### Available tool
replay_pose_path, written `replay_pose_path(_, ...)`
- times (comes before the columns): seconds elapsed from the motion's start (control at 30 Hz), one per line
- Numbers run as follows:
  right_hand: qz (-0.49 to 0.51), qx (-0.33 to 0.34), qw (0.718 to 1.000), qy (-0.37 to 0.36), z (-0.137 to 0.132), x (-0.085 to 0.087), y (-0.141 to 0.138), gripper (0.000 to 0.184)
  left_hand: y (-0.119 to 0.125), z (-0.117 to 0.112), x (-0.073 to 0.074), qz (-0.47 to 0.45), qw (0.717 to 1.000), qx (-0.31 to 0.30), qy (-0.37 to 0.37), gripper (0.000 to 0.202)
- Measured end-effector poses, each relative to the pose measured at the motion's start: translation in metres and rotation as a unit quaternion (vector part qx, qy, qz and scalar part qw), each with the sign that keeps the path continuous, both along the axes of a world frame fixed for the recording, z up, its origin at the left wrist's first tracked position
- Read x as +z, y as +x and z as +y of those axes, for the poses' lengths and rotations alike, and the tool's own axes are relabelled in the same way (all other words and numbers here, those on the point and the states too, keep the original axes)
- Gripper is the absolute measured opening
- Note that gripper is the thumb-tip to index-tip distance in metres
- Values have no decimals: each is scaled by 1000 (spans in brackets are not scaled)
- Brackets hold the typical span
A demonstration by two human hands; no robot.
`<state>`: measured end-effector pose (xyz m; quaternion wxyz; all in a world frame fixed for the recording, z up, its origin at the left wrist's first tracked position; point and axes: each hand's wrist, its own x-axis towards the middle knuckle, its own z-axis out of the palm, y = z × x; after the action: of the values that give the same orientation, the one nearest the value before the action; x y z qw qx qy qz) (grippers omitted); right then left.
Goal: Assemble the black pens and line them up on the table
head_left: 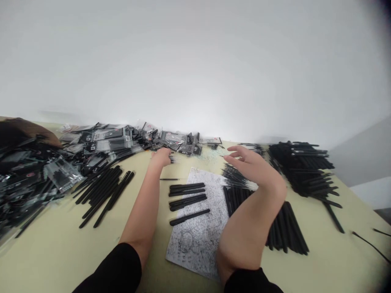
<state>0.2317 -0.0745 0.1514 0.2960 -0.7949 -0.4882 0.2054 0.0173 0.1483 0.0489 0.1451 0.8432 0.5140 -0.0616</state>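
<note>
Black pens (190,217) overhang left edge of patterned paper (195,248); toward worktop (45,264) far edge, right hand (248,162) spread, left hand (161,157) can't tell.

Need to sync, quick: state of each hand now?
Left hand: grip cannot be told; fingers mostly hidden.
Right hand: open, fingers apart, near thin black sticks.
</note>
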Motion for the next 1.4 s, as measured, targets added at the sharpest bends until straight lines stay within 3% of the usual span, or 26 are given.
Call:
replay_pose_path(0.3,-7,-7,1000,-11,1,-1,0,46,-8,6,0,1,1000,11,-11,79)
replay_pose_path(0.6,-9,9,1000,-16,4,1,-4,46,-6,1,6,25,999,27,-21,69)
replay_pose_path(0.83,-3,4,999,-38,7,3,-8,49,-6,4,7,1,999,10,-36,61)
replay_pose_path(0.97,-5,9,998,-56,7,6,-11,55,-4,2,15,-23,999,-21,-39,57)
replay_pose_path(1.07,-6,16,998,-64,5,9,-12,59,6,-12,29,-46,991,-94,-79,48)
replay_pose_path(1.2,-7,5,997,-71,5,10,-13,56,36,-52,46,-10,973,-196,-119,43)
replay_pose_path(1.3,-8,2,997,-72,5,9,-13,53,65,-85,44,58,960,-236,-137,40)
replay_pose_path(1.4,-9,5,997,-73,4,8,-12,53,86,-106,30,106,955,-245,-128,48)
